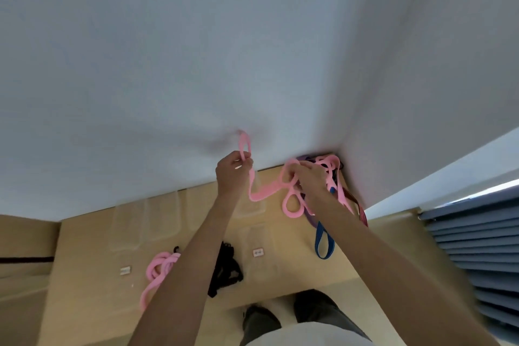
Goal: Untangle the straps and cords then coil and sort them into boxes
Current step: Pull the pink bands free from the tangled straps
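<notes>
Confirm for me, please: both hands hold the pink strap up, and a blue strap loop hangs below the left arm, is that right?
Not quite. In the head view both hands, left hand and right hand, do hold the pink strap up, but the blue strap loop hangs below the right arm, not the left.

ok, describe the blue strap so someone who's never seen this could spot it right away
Start at the corner where the two white walls meet; a bundle of straps hangs there from the right hand. Below it, by the right forearm, the blue strap dangles as a narrow loop over the tan table. It is the only blue one; its neighbours are pink, purple and red-striped.
</notes>
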A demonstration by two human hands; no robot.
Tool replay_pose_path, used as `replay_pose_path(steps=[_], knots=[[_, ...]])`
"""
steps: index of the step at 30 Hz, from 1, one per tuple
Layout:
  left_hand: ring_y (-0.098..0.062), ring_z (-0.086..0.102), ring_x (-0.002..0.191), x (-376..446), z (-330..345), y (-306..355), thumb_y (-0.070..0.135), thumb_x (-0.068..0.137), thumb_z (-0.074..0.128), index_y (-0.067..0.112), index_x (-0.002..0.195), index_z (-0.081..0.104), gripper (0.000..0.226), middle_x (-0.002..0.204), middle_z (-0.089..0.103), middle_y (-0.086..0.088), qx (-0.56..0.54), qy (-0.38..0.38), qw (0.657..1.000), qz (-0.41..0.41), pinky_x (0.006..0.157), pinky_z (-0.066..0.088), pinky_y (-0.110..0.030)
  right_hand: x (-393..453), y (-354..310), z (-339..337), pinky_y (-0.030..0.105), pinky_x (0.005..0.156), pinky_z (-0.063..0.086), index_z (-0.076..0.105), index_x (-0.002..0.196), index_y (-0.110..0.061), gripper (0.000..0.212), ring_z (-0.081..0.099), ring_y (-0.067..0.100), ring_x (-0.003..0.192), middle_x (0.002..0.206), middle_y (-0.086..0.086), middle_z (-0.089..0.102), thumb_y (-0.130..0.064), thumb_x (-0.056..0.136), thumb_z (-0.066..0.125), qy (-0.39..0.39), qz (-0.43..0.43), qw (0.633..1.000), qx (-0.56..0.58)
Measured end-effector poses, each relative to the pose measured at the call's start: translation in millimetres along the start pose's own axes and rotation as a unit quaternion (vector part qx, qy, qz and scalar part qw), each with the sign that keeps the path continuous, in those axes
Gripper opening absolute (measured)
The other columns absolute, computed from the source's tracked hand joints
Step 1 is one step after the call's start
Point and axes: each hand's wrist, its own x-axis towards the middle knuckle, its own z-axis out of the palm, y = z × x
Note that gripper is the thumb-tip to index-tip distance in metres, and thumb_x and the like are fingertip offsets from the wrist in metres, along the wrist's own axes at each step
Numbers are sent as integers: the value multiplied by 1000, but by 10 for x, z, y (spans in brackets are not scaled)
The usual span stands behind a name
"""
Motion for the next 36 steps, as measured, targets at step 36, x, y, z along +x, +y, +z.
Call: replay_pose_path(steps=[36], knots=[[-22, 59, 87, -300, -1910, -645, 32, 92, 59, 7, 99, 64, 27, 96, 63, -5, -47, -206, 965, -156, 83, 47, -33, -739, 44, 1686, 36, 64, 57, 73, 97, -11, 31, 66, 18, 72, 83, 8, 73, -1, 90, 44, -91, -119, 989, -11]])
